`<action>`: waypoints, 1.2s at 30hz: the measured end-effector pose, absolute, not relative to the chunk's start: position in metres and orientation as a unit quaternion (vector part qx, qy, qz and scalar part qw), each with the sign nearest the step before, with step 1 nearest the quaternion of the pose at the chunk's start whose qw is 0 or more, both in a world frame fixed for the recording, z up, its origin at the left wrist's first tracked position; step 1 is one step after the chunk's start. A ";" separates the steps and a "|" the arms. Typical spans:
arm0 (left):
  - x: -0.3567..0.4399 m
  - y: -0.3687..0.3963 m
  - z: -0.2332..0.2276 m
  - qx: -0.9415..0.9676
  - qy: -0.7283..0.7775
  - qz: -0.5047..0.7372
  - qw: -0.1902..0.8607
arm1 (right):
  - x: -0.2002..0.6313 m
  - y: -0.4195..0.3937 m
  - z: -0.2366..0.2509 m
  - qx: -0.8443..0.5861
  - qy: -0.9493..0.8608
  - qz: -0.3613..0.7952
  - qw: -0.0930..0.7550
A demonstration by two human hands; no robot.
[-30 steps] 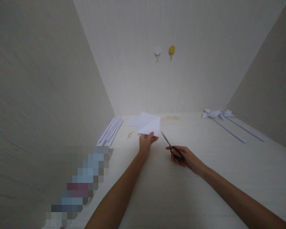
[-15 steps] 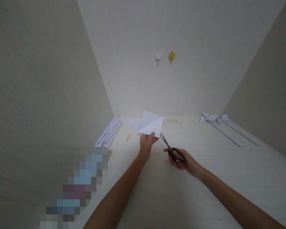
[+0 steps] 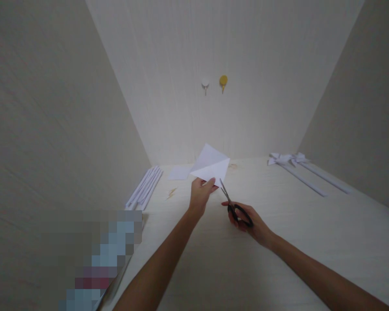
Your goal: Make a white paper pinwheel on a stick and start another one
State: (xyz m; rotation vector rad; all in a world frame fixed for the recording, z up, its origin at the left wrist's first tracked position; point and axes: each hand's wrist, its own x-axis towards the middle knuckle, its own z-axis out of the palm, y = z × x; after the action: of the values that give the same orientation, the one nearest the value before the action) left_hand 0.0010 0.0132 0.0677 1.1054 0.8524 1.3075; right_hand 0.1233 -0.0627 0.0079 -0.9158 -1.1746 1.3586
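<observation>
Left hand (image 3: 201,195) pinches a folded white paper (image 3: 210,165) by its near corner, raised above the desk (image 3: 278,242); right hand (image 3: 246,218) grips black scissors (image 3: 233,206), blade tips at the paper's lower edge, no cut visible, cutting apparently outstanding.

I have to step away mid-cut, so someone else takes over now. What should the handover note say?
Left hand pinches the lower corner of a folded white paper, lifted off the table.
Right hand holds black scissors, blade tips at the paper's lower edge.
Done: paper is folded to a triangle; no cut visible yet.
Left: the cut itself, probably.
Rolled paper sticks lie left, finished pinwheels right.
</observation>
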 end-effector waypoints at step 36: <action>0.004 0.004 0.068 0.495 0.358 0.560 0.560 | 0.126 -0.061 -0.003 -0.382 -0.548 0.488 0.561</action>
State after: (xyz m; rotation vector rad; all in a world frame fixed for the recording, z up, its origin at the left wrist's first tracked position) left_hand 0.0044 0.0045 0.0680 1.1668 0.8430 1.3201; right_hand 0.1258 -0.0613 -0.0028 -0.9004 -1.2914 1.1494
